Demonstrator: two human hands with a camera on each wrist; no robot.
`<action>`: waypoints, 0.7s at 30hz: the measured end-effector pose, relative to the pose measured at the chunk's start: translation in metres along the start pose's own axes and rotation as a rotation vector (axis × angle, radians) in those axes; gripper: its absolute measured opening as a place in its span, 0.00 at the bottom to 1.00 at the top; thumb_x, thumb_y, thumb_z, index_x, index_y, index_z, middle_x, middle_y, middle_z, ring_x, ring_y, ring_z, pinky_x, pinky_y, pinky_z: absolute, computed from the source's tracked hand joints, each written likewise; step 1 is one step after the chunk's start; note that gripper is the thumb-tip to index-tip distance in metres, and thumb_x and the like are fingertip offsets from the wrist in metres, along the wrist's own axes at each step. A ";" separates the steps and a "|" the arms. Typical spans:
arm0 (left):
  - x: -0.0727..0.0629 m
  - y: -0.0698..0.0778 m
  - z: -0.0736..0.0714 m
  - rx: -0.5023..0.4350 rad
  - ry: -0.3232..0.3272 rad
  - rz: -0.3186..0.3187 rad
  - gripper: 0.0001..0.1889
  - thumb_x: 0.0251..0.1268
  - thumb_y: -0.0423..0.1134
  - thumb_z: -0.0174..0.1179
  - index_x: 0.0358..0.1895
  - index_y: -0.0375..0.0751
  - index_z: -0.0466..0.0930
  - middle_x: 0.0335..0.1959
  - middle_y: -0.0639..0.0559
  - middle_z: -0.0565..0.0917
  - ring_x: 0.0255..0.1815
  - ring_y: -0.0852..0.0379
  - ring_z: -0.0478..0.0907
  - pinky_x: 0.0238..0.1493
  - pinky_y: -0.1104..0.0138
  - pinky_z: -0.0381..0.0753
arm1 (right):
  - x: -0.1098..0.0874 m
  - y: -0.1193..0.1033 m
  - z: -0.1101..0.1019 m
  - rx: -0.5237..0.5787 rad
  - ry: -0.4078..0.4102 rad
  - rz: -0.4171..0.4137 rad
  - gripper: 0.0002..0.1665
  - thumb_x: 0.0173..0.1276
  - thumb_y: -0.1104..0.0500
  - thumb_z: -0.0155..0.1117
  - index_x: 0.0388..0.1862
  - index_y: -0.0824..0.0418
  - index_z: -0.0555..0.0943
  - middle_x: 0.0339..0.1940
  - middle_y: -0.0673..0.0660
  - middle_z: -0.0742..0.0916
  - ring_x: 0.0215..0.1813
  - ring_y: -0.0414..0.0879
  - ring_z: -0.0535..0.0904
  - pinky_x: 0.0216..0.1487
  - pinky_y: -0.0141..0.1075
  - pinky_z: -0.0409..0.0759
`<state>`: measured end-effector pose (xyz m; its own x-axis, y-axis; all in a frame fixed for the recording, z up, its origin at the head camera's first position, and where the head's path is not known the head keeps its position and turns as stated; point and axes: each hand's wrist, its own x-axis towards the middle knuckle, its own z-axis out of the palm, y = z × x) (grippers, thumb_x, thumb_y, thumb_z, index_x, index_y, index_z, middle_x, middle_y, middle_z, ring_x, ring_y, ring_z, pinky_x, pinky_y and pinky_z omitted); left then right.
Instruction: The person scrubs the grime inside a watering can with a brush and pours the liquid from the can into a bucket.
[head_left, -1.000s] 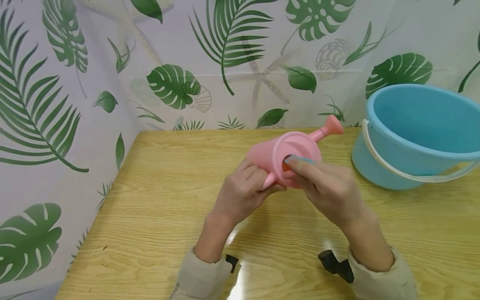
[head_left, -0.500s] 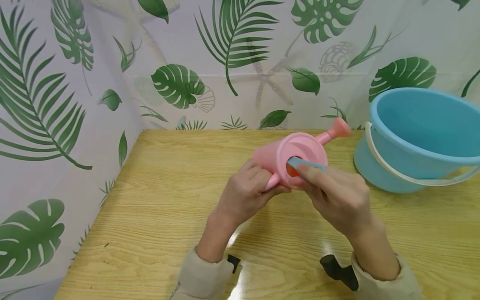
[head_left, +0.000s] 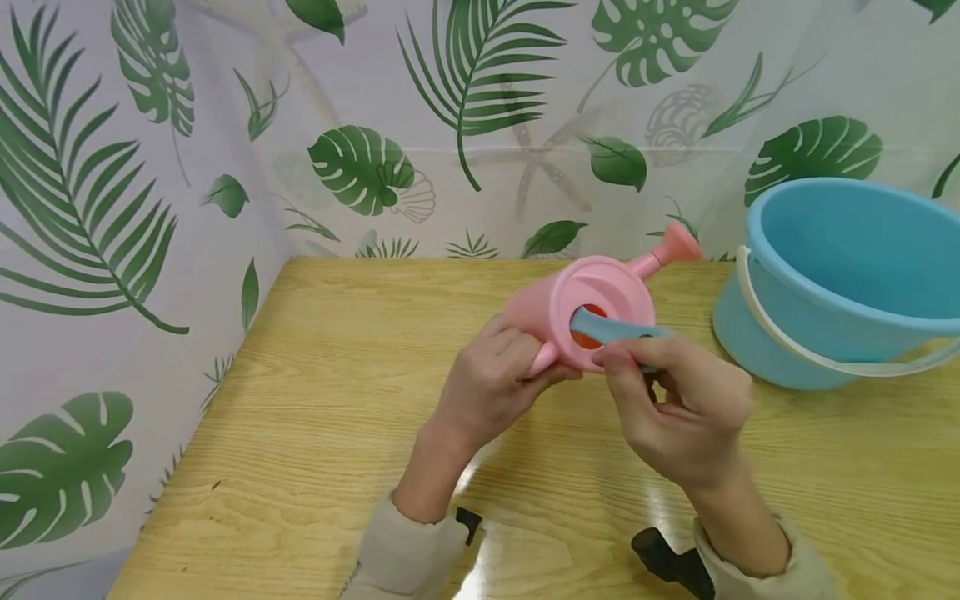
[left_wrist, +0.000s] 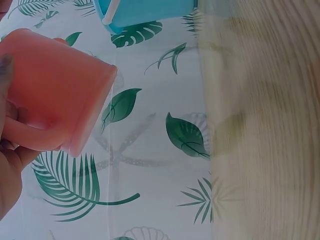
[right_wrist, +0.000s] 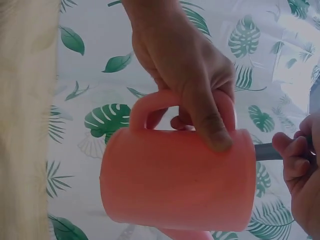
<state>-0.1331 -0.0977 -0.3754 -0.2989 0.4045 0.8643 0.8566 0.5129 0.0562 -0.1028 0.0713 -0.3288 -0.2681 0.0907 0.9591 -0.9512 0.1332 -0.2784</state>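
A pink watering can (head_left: pixel 534 302) is tipped on its side, its round opening facing me and its spout (head_left: pixel 677 243) pointing up to the right. My left hand (head_left: pixel 480 392) grips its handle, the thumb lying along the body in the right wrist view, where the can (right_wrist: pixel 170 180) looks orange-pink. My right hand (head_left: pixel 686 412) pinches a flat blue tool handle (head_left: pixel 621 330) with a small hole near its end. The handle's far end goes into the can's opening, so the rest of the tool is hidden. Orange-red shows inside the opening.
A blue bucket (head_left: pixel 795 333) with a white carrying handle (head_left: pixel 780 333) stands on the right of the wooden table (head_left: pixel 315 400). A leaf-patterned sheet (head_left: pixel 480 208) rises along the back and left edges. Black wrist mounts (head_left: pixel 667 554) stick out from the sleeves.
The blue handle has come further out of the opening, and more of it shows. My right hand has drawn back to the right and turned, while the can has moved slightly right.
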 end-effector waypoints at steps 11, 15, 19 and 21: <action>0.001 0.002 0.005 -0.001 0.015 0.033 0.24 0.47 0.46 0.77 0.20 0.44 0.65 0.16 0.55 0.68 0.21 0.61 0.65 0.36 0.73 0.75 | 0.001 0.002 -0.001 0.336 0.020 0.186 0.19 0.64 0.70 0.65 0.17 0.78 0.72 0.15 0.57 0.77 0.15 0.37 0.59 0.17 0.23 0.54; 0.002 0.004 0.005 0.006 -0.002 0.031 0.24 0.47 0.46 0.77 0.21 0.43 0.66 0.16 0.54 0.68 0.23 0.61 0.66 0.34 0.74 0.74 | 0.002 0.002 -0.006 0.371 0.007 0.216 0.18 0.64 0.71 0.63 0.16 0.77 0.71 0.14 0.56 0.75 0.16 0.38 0.60 0.18 0.23 0.55; 0.004 0.005 0.004 0.006 -0.009 0.034 0.25 0.45 0.46 0.78 0.21 0.44 0.65 0.16 0.54 0.68 0.23 0.61 0.66 0.34 0.74 0.74 | 0.008 -0.003 -0.009 0.441 0.049 0.208 0.17 0.63 0.75 0.60 0.15 0.75 0.69 0.12 0.55 0.68 0.17 0.39 0.60 0.20 0.24 0.53; 0.005 0.006 0.004 0.005 -0.010 0.042 0.25 0.46 0.46 0.78 0.21 0.44 0.64 0.16 0.55 0.67 0.23 0.61 0.65 0.33 0.74 0.73 | 0.008 -0.001 -0.010 0.451 0.019 0.214 0.17 0.63 0.75 0.59 0.15 0.75 0.70 0.13 0.56 0.69 0.18 0.40 0.61 0.20 0.25 0.55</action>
<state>-0.1314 -0.0898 -0.3731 -0.2674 0.4332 0.8607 0.8661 0.4996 0.0176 -0.1025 0.0822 -0.3215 -0.4660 0.0879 0.8804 -0.8474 -0.3304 -0.4156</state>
